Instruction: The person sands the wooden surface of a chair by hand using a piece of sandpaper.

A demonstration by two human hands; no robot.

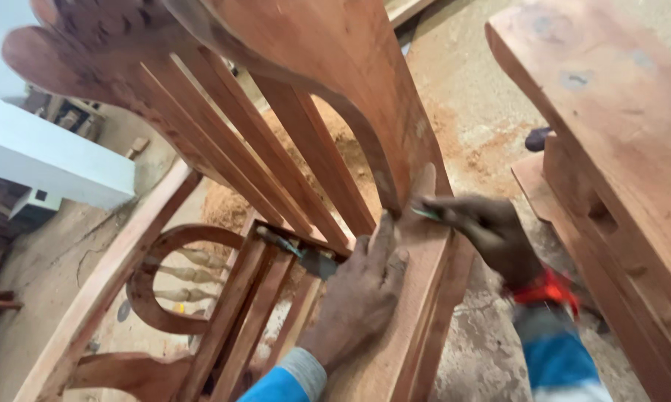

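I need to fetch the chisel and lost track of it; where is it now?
In the head view, the chisel lies low and centre on the wooden chair frame, just left of the left hand.

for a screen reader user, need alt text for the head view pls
Two hands work on a reddish-brown wooden chair frame: the left hand lies flat on its rail by a dark metal chisel, and the right hand pinches a small green pencil against the wood. Sawdust covers the floor beyond.
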